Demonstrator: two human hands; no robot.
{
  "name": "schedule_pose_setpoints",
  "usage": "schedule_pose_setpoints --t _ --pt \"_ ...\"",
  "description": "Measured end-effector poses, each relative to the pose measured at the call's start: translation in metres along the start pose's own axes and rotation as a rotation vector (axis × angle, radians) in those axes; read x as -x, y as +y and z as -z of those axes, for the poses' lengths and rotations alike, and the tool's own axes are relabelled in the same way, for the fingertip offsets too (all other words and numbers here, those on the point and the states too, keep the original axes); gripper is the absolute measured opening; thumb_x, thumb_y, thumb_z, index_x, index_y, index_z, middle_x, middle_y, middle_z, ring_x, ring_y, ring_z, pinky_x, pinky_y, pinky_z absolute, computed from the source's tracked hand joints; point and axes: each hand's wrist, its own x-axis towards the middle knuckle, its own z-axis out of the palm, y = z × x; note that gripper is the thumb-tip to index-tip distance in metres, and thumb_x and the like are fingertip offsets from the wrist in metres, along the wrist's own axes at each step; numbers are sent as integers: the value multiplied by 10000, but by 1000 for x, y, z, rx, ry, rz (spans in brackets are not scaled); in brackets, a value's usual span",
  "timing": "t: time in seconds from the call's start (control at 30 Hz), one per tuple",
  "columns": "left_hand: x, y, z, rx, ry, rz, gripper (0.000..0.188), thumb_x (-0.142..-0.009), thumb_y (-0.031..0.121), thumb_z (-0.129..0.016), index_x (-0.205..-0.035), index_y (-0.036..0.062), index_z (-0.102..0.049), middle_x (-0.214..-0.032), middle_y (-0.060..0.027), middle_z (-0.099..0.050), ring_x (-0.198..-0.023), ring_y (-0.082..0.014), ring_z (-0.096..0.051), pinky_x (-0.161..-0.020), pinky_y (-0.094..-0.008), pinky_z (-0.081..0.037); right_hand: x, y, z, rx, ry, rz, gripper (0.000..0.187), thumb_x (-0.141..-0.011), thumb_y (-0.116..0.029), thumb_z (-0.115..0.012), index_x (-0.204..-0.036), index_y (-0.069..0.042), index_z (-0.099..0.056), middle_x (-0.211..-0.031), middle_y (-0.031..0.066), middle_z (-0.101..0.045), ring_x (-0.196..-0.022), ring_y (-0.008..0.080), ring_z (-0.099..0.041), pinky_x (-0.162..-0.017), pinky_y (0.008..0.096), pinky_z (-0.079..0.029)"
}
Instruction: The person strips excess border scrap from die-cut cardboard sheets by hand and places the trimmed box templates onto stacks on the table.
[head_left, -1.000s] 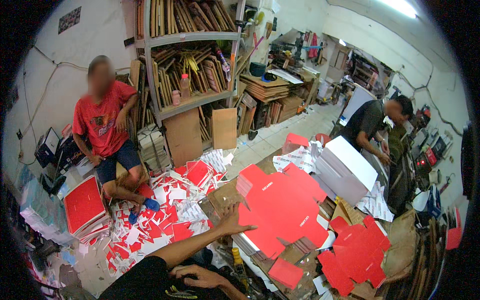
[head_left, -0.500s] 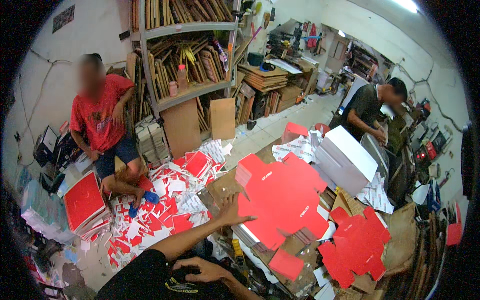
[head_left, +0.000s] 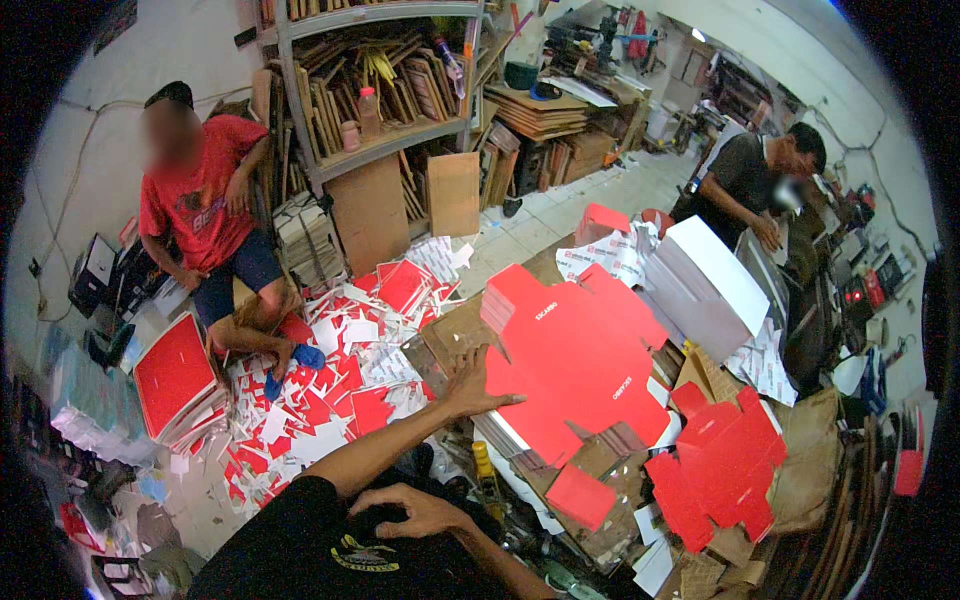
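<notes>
A tall stack of red die-cut box blanks (head_left: 570,350) lies on the workbench. My left hand (head_left: 472,388) reaches out to its left edge, fingers spread and thumb resting along the side; it grips nothing. Close to my black shirt is my right hand (head_left: 410,510), with its fingers loosely bent, thumb apart, and nothing in it. A smaller pile of red box blanks (head_left: 725,460) lies to the right of the stack. In front of the stack sits a small block of red card pieces (head_left: 581,497).
Behind the stack stands a white block of sheets (head_left: 705,285) beside crumpled wrapping paper (head_left: 610,255). Red and white scraps (head_left: 340,370) cover the floor at left, near a seated person (head_left: 205,210). Another person (head_left: 745,180) works at a machine. Shelves (head_left: 380,165) hold wooden boards.
The view has shifted a little, so the scene sits slightly differently in the picture. My left hand stays at the stack's edge, and my right hand stays near my shirt.
</notes>
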Motion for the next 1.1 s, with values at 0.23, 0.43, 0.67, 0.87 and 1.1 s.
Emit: schedule_pose_setpoints --t 0.23,0.43,0.67,0.87,1.1 --pt "2 -5 -15 -54 68 -14 1285 -574 745 -680 -1429 -38 -122 -1448 -329 -156 -1371 -474 -106 -1095 -582 -152 5 1 -5 52 17 -64 411 -846 -305 -659 -1098 12 -583 -1094 136 -615 -1073 233 -554 -957 371 -400" --pt "1 7 14 -18 -78 -58 1265 -598 763 -646 -1451 4 -102 -1466 -310 -117 -1375 -474 -65 -1106 -561 -122 18 -24 9 114 303 -140 274 -832 -245 -703 -969 -21 -625 -917 63 -657 -888 146 -598 -815 310 -466" --pt "-5 -10 47 14 80 -640 1065 -544 660 -748 -1375 118 -361 -1409 -243 -285 -1331 -440 -225 -1059 -600 -194 136 -29 54 876 1249 -353 516 -685 -326 -802 -1040 -29 -574 -929 120 -602 -853 272 -591 -753 370 -486" --pt "-31 5 71 -384 -69 -941 894 -421 421 -830 -1166 74 -479 -1081 -130 -553 -1082 -328 -491 -930 -468 -341 170 -36 78 1202 1249 -564 738 -604 -334 -834 -1171 -12 -488 -1062 185 -571 -984 343 -557 -868 415 -453" --pt "-32 3 72 -82 -82 -1059 831 -392 396 -831 -1079 77 -490 -993 -105 -578 -968 -306 -544 -898 -442 -356 164 -27 92 1186 1224 -667 775 -516 -179 -830 -1168 -41 -436 -1099 193 -582 -1061 353 -554 -901 410 -445"
